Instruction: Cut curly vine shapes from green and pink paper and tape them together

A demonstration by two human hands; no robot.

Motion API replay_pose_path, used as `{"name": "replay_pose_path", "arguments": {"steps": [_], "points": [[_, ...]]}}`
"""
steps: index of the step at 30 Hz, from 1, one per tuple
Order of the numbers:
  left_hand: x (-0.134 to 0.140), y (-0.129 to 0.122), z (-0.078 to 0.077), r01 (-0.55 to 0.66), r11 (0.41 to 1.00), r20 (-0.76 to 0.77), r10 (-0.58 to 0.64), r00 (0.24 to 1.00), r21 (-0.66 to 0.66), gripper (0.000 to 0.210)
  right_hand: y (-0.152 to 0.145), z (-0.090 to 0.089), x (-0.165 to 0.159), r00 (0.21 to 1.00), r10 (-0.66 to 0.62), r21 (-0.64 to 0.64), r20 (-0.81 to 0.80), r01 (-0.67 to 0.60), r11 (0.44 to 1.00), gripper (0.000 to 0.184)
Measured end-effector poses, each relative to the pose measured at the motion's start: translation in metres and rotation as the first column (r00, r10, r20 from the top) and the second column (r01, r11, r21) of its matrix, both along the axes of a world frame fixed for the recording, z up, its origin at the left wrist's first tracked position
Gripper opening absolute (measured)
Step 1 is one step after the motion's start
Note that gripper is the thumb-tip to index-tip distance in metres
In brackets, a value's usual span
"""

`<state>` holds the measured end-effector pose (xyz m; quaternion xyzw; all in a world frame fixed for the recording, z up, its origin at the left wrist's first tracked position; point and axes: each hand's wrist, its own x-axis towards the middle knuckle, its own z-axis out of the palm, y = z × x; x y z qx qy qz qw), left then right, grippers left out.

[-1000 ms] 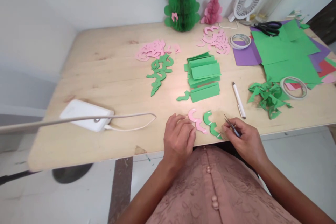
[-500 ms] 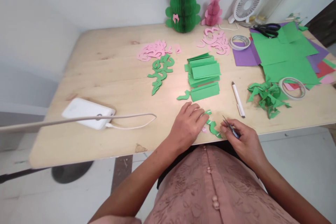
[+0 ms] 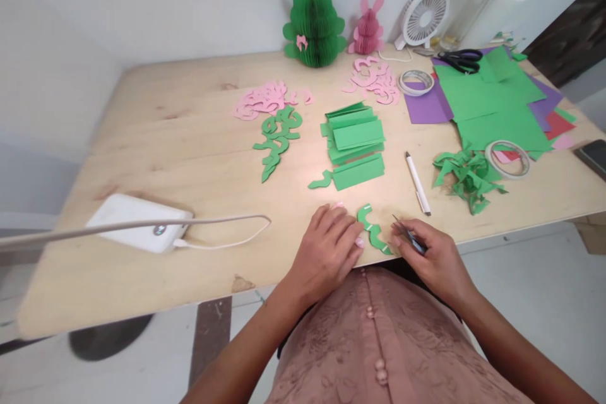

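Observation:
A wavy green paper strip with short white marks lies near the table's front edge. My left hand rests palm down just left of it, fingers stretched flat. Small pink bits peek out beside those fingers; what lies under the palm is hidden. On the strip's right, my right hand grips a slim pointed tool with a dark metal tip and a bluish handle. Its exact kind is unclear. Beyond my hands lie folded green paper strips and a pile of wavy green cutouts.
Pink cutouts, a white pen, green scraps and tape rolls are spread around. Black-handled scissors lie on green sheets. Paper rabbits and a fan stand behind. A power bank lies left.
My left hand has flattened and shifted away from the green strip, which now shows whole. The right hand still grips the tool. The view has shifted slightly.

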<state>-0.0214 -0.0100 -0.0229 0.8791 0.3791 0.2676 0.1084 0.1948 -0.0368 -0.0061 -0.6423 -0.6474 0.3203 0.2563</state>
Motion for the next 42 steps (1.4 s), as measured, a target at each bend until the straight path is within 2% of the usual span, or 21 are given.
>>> {"name": "replay_pose_path", "arguments": {"steps": [8, 12, 17, 22, 25, 28, 34, 36, 42], "points": [[-0.005, -0.003, -0.004, 0.040, 0.999, 0.088, -0.041, 0.995, 0.016, 0.017, -0.004, -0.004, 0.011, 0.998, -0.063, 0.029, 0.010, 0.063, 0.998, 0.023], [-0.005, -0.003, -0.005, 0.025, 1.000, 0.158, -0.026, 0.987, 0.009, 0.018, -0.003, -0.003, 0.009, 0.999, -0.047, 0.017, 0.020, 0.047, 0.999, 0.022], [-0.009, -0.001, -0.007, -0.094, 0.995, 0.255, 0.094, 0.962, -0.013, 0.020, -0.001, -0.002, 0.004, 1.000, -0.017, 0.008, -0.014, 0.017, 1.000, 0.024], [-0.017, 0.003, -0.013, -0.300, 0.952, 0.300, 0.303, 0.904, -0.056, 0.016, -0.001, -0.005, 0.000, 0.999, -0.016, -0.012, -0.030, 0.016, 1.000, 0.024], [-0.023, 0.008, -0.016, -0.400, 0.914, 0.262, 0.403, 0.877, -0.070, 0.013, 0.000, -0.007, -0.002, 1.000, -0.017, -0.006, -0.020, 0.017, 1.000, 0.024], [-0.028, 0.018, -0.017, -0.444, 0.895, 0.193, 0.444, 0.875, -0.049, 0.014, 0.001, -0.008, -0.003, 1.000, -0.017, -0.002, -0.021, 0.017, 1.000, 0.024], [-0.027, 0.047, -0.012, -0.419, 0.907, -0.050, 0.420, 0.906, 0.039, 0.024, 0.002, -0.012, -0.004, 0.999, -0.033, -0.014, -0.030, 0.033, 0.999, 0.026], [-0.024, 0.055, -0.011, -0.426, 0.903, -0.170, 0.430, 0.887, 0.060, 0.023, 0.002, -0.014, -0.004, 0.999, -0.039, -0.011, -0.034, 0.039, 0.999, 0.026], [-0.021, 0.066, -0.012, -0.465, 0.882, -0.253, 0.469, 0.846, 0.077, 0.011, 0.000, -0.016, -0.004, 0.999, -0.046, -0.007, -0.026, 0.046, 0.999, 0.027]]}}
